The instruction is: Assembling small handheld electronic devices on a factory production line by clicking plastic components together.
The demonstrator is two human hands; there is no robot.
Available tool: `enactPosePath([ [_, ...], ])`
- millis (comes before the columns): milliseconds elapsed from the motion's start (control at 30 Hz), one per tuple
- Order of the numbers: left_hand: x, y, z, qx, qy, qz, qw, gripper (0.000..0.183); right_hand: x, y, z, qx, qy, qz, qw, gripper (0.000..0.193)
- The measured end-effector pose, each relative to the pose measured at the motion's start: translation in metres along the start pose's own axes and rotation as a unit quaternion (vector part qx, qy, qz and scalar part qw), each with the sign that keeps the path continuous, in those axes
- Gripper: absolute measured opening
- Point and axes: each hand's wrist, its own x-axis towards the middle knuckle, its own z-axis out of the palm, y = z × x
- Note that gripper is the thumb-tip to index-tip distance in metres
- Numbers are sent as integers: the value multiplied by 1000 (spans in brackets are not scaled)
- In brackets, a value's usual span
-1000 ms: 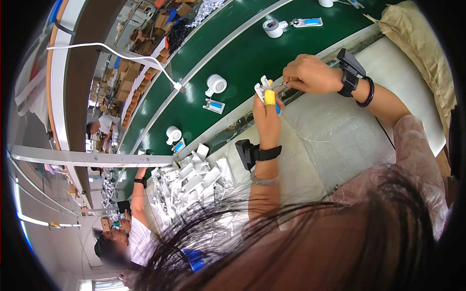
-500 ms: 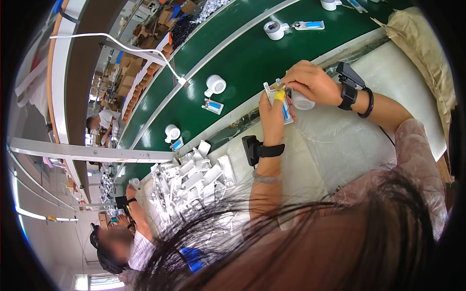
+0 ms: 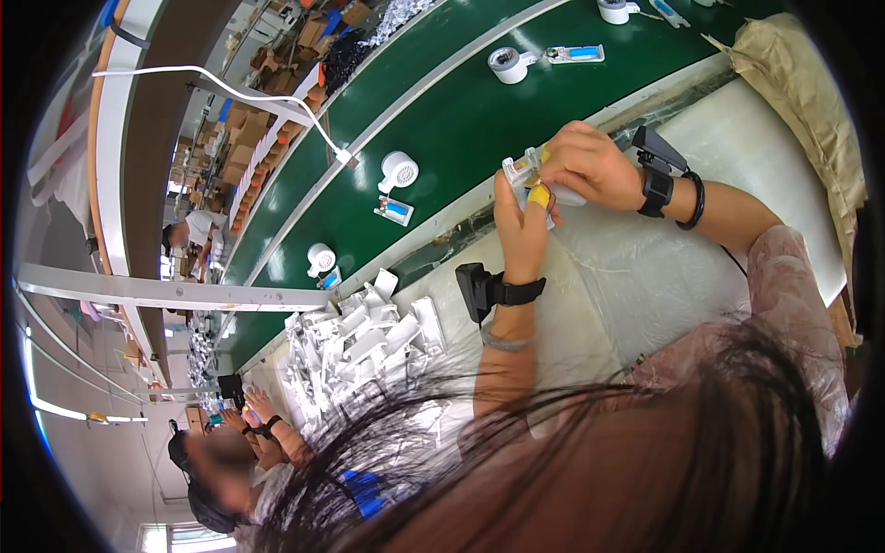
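Observation:
Over the work table's far edge, my left hand (image 3: 522,221) is closed around a white plastic housing (image 3: 521,167), its open end pointing away from me. Yellow tape (image 3: 539,194) wraps a digit of this hand. My right hand (image 3: 588,166) meets it from the right, fingertips pinched together against the housing; whatever they grip is too small or hidden to name. Part of a white rounded piece (image 3: 570,189) shows beneath my right hand. On the green conveyor belt lie similar white fan heads (image 3: 399,170), each beside a white handle shell with a blue cell (image 3: 395,211).
A heap of white plastic shells (image 3: 359,346) covers the table to my left, next to a metal post (image 3: 166,288). Brown paper (image 3: 793,101) lies at the far right. A co-worker (image 3: 226,465) sits at lower left. A white cable (image 3: 230,88) hangs over the belt.
The fan heads and shells on the belt have shifted left. The housing has turned in my hands, and its blue cell is now mostly hidden. The co-worker's hands have come together.

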Motion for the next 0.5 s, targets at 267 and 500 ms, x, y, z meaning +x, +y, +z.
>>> enactPosePath([
  [267,-1,-2,1,3,7,29,1000,37,-1,-3,1,-3,2,17,1000,15],
  [500,0,-6,3,66,-1,41,997,31,-3,1,1,-10,9,2,1000,15],
])
